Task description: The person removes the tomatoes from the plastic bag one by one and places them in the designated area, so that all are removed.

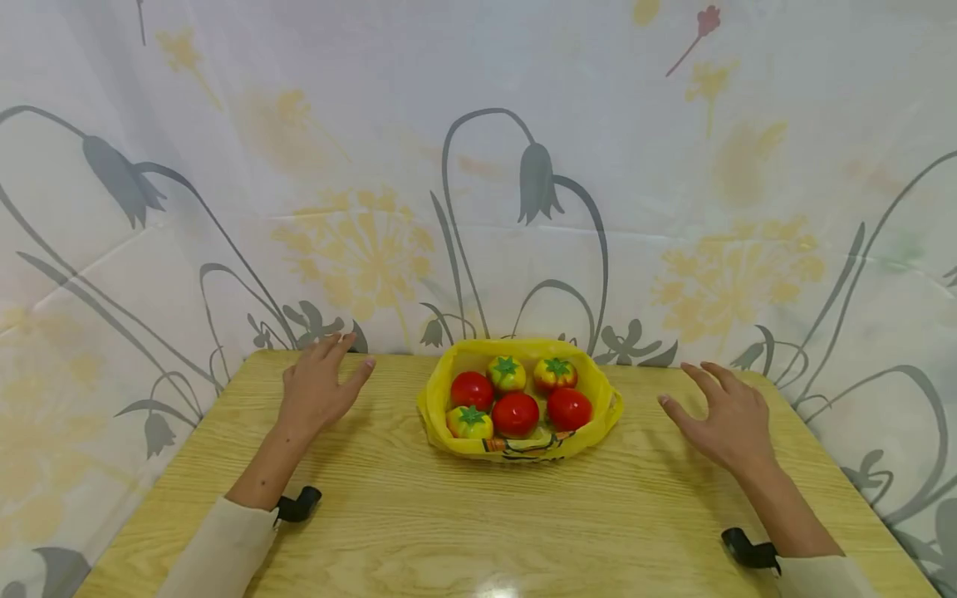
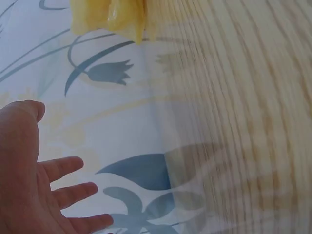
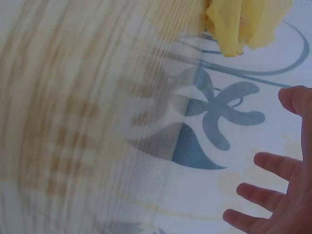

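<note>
In the head view a yellow plastic bag (image 1: pixel 449 445) sits at the back middle of the table with its mouth spread wide. Inside it lie several toy fruits: shiny red tomatoes (image 1: pixel 516 414) and yellow-red ones with green star-shaped tops (image 1: pixel 555 374). To the left of the bag, my left hand (image 1: pixel 317 390) is held apart from it, fingers spread and holding nothing. My right hand (image 1: pixel 725 419) is on the other side, likewise spread and holding nothing. Each wrist view catches a piece of the yellow bag (image 2: pixel 109 17) at its top edge, beyond the fingers.
The wood-grain table (image 1: pixel 419 523) reaches back to a white cloth (image 1: pixel 359 149) printed with grey and yellow flowers, which hangs behind and along both sides. A black wrist mount (image 1: pixel 301 504) is on the left wrist, and another black mount (image 1: pixel 748 550) is on the right.
</note>
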### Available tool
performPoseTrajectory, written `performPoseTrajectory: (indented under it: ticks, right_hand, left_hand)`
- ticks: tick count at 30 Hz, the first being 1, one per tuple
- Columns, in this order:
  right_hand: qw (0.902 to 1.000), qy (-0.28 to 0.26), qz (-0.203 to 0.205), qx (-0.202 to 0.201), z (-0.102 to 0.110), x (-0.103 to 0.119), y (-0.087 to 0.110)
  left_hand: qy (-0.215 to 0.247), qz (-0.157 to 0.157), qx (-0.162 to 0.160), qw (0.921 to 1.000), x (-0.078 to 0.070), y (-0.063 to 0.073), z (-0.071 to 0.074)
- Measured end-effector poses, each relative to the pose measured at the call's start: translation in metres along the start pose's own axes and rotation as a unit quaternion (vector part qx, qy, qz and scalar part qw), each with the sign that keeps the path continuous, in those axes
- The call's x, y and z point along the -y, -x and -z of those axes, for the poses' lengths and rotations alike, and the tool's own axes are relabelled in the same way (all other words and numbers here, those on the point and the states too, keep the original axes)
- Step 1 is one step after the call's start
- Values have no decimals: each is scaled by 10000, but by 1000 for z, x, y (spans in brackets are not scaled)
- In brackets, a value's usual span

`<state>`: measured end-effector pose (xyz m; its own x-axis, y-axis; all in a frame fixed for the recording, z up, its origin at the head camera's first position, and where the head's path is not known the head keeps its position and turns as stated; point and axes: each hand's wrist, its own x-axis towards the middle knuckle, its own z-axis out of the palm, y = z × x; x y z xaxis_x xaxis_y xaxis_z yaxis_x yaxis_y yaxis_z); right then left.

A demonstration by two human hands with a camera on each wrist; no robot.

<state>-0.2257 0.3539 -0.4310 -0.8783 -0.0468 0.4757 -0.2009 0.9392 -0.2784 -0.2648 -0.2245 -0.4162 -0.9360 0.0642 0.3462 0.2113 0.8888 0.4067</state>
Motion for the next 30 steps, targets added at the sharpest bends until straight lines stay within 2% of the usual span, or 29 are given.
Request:
performPoseTrajectory:
  ticks: [8,12,20,30]
  right_hand:
    - [9993,-114,270,-248,1,9,-2]
    - [9976,-205,517,-413,2,16,-3]
    - [9957,-537,667,-343,4,33,-2]
    - [9923,-772,899,-353,1,52,-1]
  left_hand:
    - [129,-214,-124,9996,-6,-1,-2]
    - [350,-204,-12,9992,-13,-1,-1]
    - [617,-293,161,9975,-28,1,-3]
    - [960,-276,362,9943,-39,3,-10]
